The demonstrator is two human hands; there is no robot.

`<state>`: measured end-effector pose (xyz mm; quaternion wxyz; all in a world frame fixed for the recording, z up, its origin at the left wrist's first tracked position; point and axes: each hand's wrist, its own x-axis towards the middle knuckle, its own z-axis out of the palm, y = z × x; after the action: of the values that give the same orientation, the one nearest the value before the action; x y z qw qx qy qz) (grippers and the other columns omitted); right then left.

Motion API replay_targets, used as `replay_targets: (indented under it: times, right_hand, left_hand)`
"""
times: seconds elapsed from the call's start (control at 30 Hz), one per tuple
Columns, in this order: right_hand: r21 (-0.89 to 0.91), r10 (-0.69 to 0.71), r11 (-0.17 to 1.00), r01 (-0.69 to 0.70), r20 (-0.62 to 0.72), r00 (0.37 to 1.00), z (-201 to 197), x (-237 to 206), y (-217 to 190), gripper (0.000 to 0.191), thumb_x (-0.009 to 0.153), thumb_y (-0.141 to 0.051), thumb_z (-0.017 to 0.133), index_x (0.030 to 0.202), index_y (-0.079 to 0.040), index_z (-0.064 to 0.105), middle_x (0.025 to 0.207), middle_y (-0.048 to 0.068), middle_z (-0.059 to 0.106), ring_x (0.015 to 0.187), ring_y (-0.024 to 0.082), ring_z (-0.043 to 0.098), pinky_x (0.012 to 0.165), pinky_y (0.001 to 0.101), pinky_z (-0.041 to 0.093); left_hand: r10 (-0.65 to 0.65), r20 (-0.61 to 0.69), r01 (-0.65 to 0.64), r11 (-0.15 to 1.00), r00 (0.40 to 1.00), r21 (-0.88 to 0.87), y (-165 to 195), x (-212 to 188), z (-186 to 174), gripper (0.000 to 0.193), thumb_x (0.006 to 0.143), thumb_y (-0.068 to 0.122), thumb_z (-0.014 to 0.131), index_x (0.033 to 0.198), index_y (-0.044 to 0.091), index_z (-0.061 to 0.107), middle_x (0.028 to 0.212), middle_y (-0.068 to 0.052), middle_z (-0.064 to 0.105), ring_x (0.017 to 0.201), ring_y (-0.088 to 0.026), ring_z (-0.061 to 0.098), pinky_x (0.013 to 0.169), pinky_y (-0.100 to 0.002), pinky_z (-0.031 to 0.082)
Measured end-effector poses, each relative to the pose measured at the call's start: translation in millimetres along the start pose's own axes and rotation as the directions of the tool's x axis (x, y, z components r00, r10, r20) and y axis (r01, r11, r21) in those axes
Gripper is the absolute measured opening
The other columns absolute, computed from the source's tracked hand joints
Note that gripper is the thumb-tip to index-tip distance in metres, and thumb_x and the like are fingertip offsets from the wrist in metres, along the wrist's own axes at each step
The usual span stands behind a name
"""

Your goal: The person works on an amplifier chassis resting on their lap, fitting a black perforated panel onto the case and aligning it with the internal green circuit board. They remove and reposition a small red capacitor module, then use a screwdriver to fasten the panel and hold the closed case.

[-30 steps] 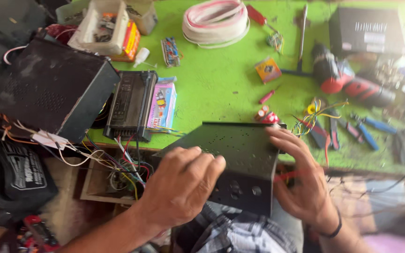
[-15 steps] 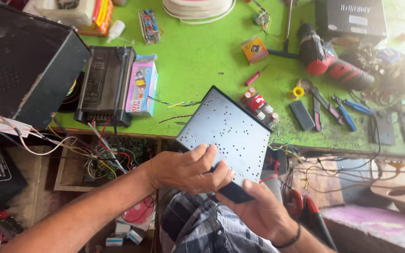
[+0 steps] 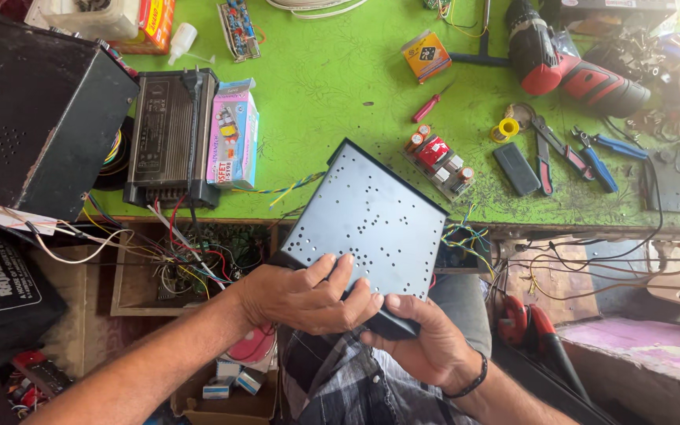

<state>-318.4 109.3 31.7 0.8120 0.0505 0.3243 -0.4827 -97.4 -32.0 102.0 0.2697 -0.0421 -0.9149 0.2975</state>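
A flat dark metal case (image 3: 367,216) with a perforated panel facing up is tilted over the front edge of the green workbench (image 3: 332,86). My left hand (image 3: 304,295) lies on its near edge, fingers spread over the panel. My right hand (image 3: 426,342) grips the near corner from below, thumb on the edge. Coloured wires (image 3: 466,236) trail from the case's right side. A small circuit board (image 3: 438,157) with capacitors lies on the bench just beyond the case.
A large black box (image 3: 33,118), a black power unit (image 3: 168,134) and a pink carton (image 3: 234,134) sit at left. A red cordless drill (image 3: 576,75), pliers (image 3: 592,149), a small screwdriver (image 3: 432,104) and solder spool (image 3: 505,128) lie at right. Tangled wires (image 3: 190,252) hang below the bench.
The case has been turned from its dark side to the perforated panel facing up. Both hands have shifted to its near edge. The view has moved down and closer.
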Motion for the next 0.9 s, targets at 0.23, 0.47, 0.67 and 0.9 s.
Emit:
replay_targets:
  times: [0.23, 0.47, 0.67, 0.9]
  right_hand:
    - [-0.036, -0.034, 0.999, 0.033, -0.037, 0.999, -1.6, 6.0, -2.2, 0.035, 0.087, -0.018, 0.074, 0.115, -0.001, 0.064, 0.109, 0.012, 0.07, 0.102, 0.026, 0.068, 0.086, 0.0491, 0.06]
    - [-0.089, -0.053, 0.995, 0.046, -0.082, 0.995, 8.5, 2.6, -3.1, 0.045, 0.081, -0.019, 0.073, 0.122, -0.004, 0.063, 0.114, 0.011, 0.071, 0.103, 0.026, 0.069, 0.086, 0.05, 0.06]
    - [-0.079, -0.089, 0.993, 0.085, -0.05, 0.995, 6.3, 7.9, -7.3, 0.045, 0.083, -0.018, 0.075, 0.122, -0.002, 0.062, 0.112, 0.012, 0.07, 0.101, 0.027, 0.069, 0.088, 0.0504, 0.059]
    - [-0.141, -0.127, 0.983, 0.115, -0.081, 0.989, -0.5, 25.5, -7.7, 0.042, 0.081, -0.014, 0.075, 0.119, -0.001, 0.062, 0.106, 0.012, 0.07, 0.094, 0.025, 0.068, 0.085, 0.0508, 0.06]
  left_hand:
    - [-0.007, -0.024, 0.007, 1.0, 1.0, 0.004, 4.4, -7.0, 5.4, 0.036, 0.112, 0.037, 0.057, 0.139, 0.014, 0.057, 0.125, -0.002, 0.053, 0.117, -0.023, 0.058, 0.105, -0.038, 0.045]
    - [-0.019, -0.002, 0.019, 0.999, 1.0, 0.029, 4.7, -6.5, 5.2, 0.036, 0.114, 0.038, 0.056, 0.141, 0.014, 0.053, 0.127, -0.001, 0.051, 0.122, -0.022, 0.057, 0.109, -0.038, 0.043]
    - [-0.102, 0.024, 0.102, 0.995, 0.995, -0.005, 17.9, -20.4, 15.1, 0.042, 0.114, 0.049, 0.051, 0.143, 0.019, 0.051, 0.134, -0.002, 0.053, 0.126, -0.022, 0.056, 0.111, -0.04, 0.039]
    - [-0.603, 0.391, 0.664, 0.747, 0.695, -0.028, 51.2, -33.8, -8.8, 0.045, 0.109, 0.048, 0.057, 0.137, 0.021, 0.035, 0.132, 0.001, 0.046, 0.126, -0.023, 0.046, 0.104, -0.05, 0.03]
